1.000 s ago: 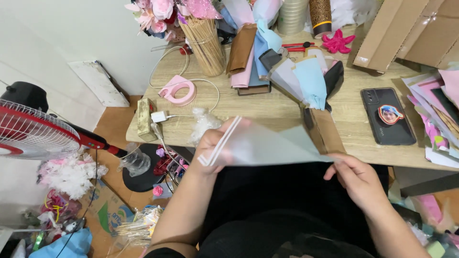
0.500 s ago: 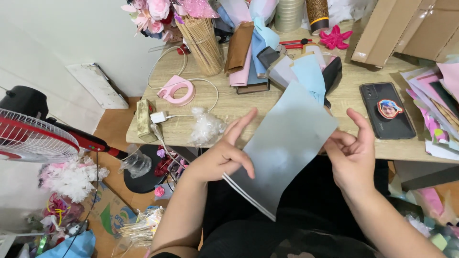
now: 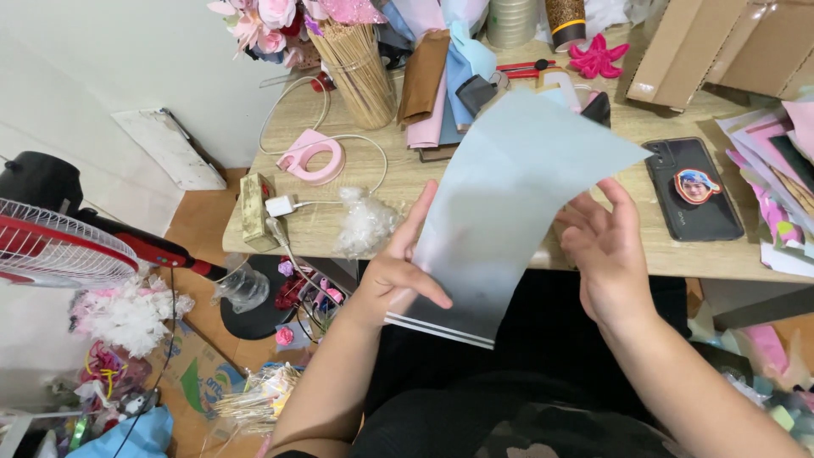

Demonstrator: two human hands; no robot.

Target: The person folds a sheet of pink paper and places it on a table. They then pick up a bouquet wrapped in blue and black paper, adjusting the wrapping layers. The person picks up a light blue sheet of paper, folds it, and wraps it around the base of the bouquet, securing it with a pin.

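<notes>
While a pale blue sheet is held up over the edge of the wooden table, its lower left edge is pinched by the left hand. At its right side the right hand is kept spread-fingered (only fingertips seem to touch). Beyond it, a black phone and a pink tape dispenser are seen.

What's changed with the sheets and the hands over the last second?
The stack of pale blue sheets went from lying flat and edge-on to tilted up, its face toward the camera. The left hand kept its grip on the lower left edge; the right hand rose to the right edge, fingers open. The phone, pink tape dispenser and skewers stayed put.
</notes>
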